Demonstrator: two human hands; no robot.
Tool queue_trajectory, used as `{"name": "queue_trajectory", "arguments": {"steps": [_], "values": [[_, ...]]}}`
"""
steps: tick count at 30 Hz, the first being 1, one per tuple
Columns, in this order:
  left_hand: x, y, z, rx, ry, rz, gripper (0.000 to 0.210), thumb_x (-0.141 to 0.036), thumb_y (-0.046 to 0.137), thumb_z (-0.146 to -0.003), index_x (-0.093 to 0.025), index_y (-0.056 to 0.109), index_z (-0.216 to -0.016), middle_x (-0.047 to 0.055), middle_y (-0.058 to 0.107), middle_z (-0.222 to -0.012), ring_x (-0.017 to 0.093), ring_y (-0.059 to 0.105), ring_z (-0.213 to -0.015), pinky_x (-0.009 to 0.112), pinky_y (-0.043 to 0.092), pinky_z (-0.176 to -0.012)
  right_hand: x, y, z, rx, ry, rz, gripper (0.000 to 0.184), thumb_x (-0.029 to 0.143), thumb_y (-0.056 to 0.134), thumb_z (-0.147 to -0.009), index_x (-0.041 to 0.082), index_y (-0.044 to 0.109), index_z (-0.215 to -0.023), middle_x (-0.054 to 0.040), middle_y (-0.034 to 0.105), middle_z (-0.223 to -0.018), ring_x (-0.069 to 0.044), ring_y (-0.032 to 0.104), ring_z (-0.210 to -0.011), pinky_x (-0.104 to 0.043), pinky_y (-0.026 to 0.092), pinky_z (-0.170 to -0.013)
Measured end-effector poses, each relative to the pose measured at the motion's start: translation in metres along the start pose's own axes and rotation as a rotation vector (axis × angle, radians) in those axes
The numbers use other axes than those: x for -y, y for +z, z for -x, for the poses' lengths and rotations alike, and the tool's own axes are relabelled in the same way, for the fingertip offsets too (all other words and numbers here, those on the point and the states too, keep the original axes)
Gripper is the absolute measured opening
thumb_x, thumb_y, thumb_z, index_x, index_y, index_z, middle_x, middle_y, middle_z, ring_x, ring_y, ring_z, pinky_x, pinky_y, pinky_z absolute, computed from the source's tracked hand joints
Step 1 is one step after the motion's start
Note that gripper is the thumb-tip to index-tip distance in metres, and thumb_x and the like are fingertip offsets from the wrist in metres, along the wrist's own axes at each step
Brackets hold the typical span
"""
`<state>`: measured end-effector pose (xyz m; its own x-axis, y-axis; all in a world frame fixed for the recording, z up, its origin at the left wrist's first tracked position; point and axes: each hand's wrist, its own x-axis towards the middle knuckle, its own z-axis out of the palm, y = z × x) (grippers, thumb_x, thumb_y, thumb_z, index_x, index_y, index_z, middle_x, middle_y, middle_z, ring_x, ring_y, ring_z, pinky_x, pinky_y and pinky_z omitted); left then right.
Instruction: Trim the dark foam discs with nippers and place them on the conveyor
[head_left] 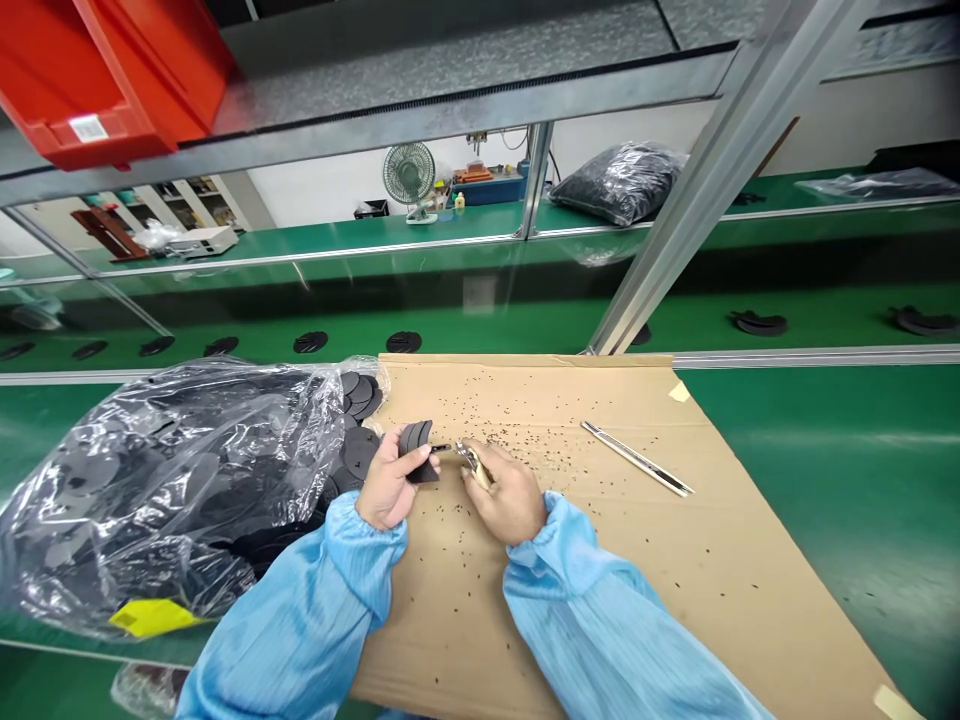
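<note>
My left hand (pixel 388 482) grips a black plastic part (pixel 418 438), a curved piece with a thin stem sticking out to the right. In my right hand (pixel 511 490) is a small pair of cutting pliers (pixel 474 463) with pale handles, fingers wrapped round them. Their metal jaws are just right of the stem's tip; whether they touch it I cannot tell. Beneath both hands lies a cardboard sheet (pixel 645 600), strewn with tiny dark scraps. Flat black round parts (pixel 361 450) spill from a clear plastic bag (pixel 187 470) beside my left hand.
A slim utility knife (pixel 637 458) lies on the cardboard at right. Behind the sheet, black parts (pixel 403 342) sit spaced along a green conveyor belt (pixel 480 335). A slanted metal post (pixel 697 200) rises at right, and a shelf with a red bin (pixel 112 80) hangs overhead.
</note>
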<state>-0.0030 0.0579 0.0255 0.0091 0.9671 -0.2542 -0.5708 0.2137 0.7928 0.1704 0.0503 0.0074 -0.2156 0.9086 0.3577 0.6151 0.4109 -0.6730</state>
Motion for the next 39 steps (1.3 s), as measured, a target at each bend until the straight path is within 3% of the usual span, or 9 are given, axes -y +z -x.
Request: {"name": "queue_trajectory", "arguments": {"steps": [7,11,17,22,26,30,39], "values": [[-0.001,-0.006,-0.006,-0.076,-0.021,0.088,0.049,-0.020,0.083,-0.059,-0.018,0.054,-0.099,-0.004,0.057,-0.076,0.003,0.047,-0.047,0.014,0.033,-0.040,-0.003,0.000,-0.001,-0.063,0.040,-0.049,0.033,0.023,0.052,-0.081,0.022,0.061,-0.114,-0.0056,0.065,-0.094,-0.021,0.061,-0.084,-0.032,0.048,-0.077],[0.000,-0.006,-0.008,-0.040,-0.053,0.189,0.040,-0.013,0.080,-0.061,-0.018,0.056,-0.093,-0.002,0.059,-0.077,0.006,0.052,-0.055,0.016,0.039,-0.046,-0.003,0.001,0.000,-0.056,0.037,-0.041,0.034,0.024,0.053,-0.081,0.022,0.060,-0.115,-0.0051,0.064,-0.094,-0.021,0.060,-0.084,-0.033,0.048,-0.077],[0.000,-0.005,-0.006,0.012,-0.073,0.170,0.030,-0.011,0.072,-0.069,-0.016,0.059,-0.096,0.003,0.063,-0.082,0.013,0.060,-0.069,0.023,0.048,-0.057,-0.001,0.001,0.000,-0.070,-0.004,-0.043,0.033,0.023,0.053,-0.081,0.021,0.060,-0.113,-0.0052,0.063,-0.091,-0.021,0.060,-0.082,-0.031,0.048,-0.076],[-0.004,-0.005,-0.004,-0.016,-0.139,0.140,0.032,-0.012,0.067,-0.075,-0.019,0.058,-0.105,0.002,0.060,-0.078,0.012,0.058,-0.062,0.019,0.041,-0.046,0.000,0.001,0.001,-0.019,-0.070,-0.009,0.034,0.022,0.051,-0.082,0.020,0.059,-0.115,-0.0053,0.061,-0.087,-0.020,0.059,-0.081,-0.031,0.047,-0.075],[-0.006,-0.007,-0.004,0.036,-0.202,0.178,0.024,-0.013,0.063,-0.078,-0.016,0.058,-0.101,0.000,0.052,-0.073,0.008,0.051,-0.056,0.014,0.031,-0.038,0.002,0.003,0.003,0.044,-0.132,0.038,0.034,0.022,0.053,-0.082,0.020,0.058,-0.115,-0.0064,0.062,-0.090,-0.021,0.058,-0.085,-0.031,0.047,-0.077],[-0.005,-0.008,-0.004,0.120,-0.249,0.193,0.017,-0.014,0.060,-0.078,-0.014,0.056,-0.094,0.000,0.047,-0.070,0.006,0.042,-0.049,0.014,0.026,-0.036,0.008,0.006,0.004,0.155,-0.167,0.090,0.034,0.021,0.054,-0.082,0.018,0.058,-0.116,-0.0081,0.062,-0.093,-0.021,0.058,-0.085,-0.031,0.046,-0.078],[-0.003,-0.005,-0.002,0.158,-0.272,0.044,0.026,-0.022,0.069,-0.073,-0.015,0.056,-0.094,-0.001,0.046,-0.068,0.005,0.040,-0.045,0.013,0.020,-0.036,0.012,0.004,0.004,0.296,-0.137,0.141,0.037,0.024,0.053,-0.083,0.019,0.056,-0.120,-0.0075,0.061,-0.092,-0.022,0.057,-0.086,-0.031,0.045,-0.078]]}}
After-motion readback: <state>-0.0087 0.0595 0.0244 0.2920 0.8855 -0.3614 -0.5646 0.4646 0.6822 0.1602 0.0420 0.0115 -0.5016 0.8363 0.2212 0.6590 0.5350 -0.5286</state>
